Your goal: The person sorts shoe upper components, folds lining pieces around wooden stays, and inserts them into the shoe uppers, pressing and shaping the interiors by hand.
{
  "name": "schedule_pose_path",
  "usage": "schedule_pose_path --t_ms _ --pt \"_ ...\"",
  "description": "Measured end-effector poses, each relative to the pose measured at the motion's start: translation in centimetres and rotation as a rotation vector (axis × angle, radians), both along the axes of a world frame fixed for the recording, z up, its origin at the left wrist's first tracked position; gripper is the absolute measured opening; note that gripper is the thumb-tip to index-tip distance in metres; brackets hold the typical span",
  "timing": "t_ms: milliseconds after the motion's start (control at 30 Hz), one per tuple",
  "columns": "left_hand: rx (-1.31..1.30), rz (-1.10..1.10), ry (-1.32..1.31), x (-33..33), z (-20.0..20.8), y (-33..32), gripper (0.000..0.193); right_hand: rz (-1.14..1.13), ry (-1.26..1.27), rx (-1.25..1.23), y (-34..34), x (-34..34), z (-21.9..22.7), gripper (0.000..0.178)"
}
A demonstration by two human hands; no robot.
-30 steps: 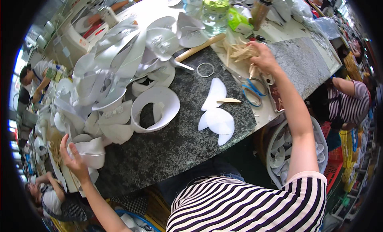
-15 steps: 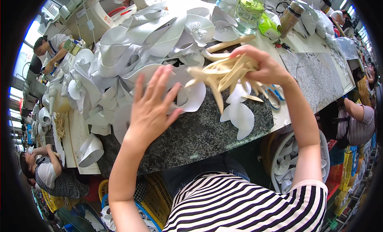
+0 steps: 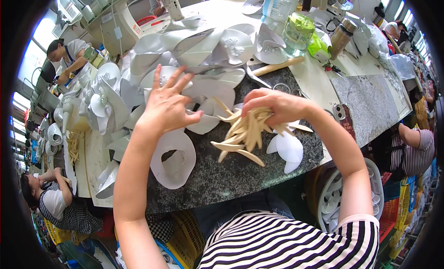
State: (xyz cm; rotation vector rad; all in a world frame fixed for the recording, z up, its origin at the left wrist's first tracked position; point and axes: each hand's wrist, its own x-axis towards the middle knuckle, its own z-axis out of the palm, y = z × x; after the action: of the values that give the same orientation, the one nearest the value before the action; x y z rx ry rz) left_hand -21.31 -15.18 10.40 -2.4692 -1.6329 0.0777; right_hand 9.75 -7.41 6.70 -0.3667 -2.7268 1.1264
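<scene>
My right hand (image 3: 280, 104) is closed round a loose bunch of thin, curved beige strips (image 3: 249, 132), held low over a dark speckled slab (image 3: 217, 176). Several strips fan out below the fingers. Spread fingers mark my left hand (image 3: 167, 102), which holds nothing and is over the edge of a heap of curved white pieces (image 3: 199, 44); whether it touches them I cannot tell. Below its wrist lies a white piece with a hole (image 3: 187, 165). Small rounded white pieces (image 3: 291, 151) lie right of the strips, partly under them.
Beyond my right hand lies a wooden-handled tool (image 3: 280, 65). A green-lidded clear jar (image 3: 298, 30) and a metal flask (image 3: 342, 37) stand farther back. A phone (image 3: 342, 115) is near my right forearm. A bin of white pieces (image 3: 328, 195) stands below the table edge. Co-workers sit around.
My right hand has brought the beige strips left and down toward the slab. My left hand, still open, has shifted slightly left and away from me. The holed white piece is now more exposed.
</scene>
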Motion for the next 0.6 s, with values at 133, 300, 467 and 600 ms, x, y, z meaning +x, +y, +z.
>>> schedule_pose_path --t_ms 133,300,467,600 --pt "-0.028 0.158 0.062 -1.5 1.0 1.8 0.046 0.002 -0.176 0.506 1.9 -3.4 -2.8 0.067" --pt "-0.035 0.122 0.012 -0.6 0.9 1.2 0.039 -0.018 -0.240 0.329 3.6 -1.4 -0.3 0.078" --pt "-0.031 0.001 -0.093 -0.1 1.4 0.2 0.036 -0.370 -0.329 0.124 3.5 6.8 1.3 0.045" --pt "0.093 -0.075 -0.148 2.4 1.6 -0.8 0.030 -0.431 -0.442 0.097 -2.0 10.1 -1.1 0.049"
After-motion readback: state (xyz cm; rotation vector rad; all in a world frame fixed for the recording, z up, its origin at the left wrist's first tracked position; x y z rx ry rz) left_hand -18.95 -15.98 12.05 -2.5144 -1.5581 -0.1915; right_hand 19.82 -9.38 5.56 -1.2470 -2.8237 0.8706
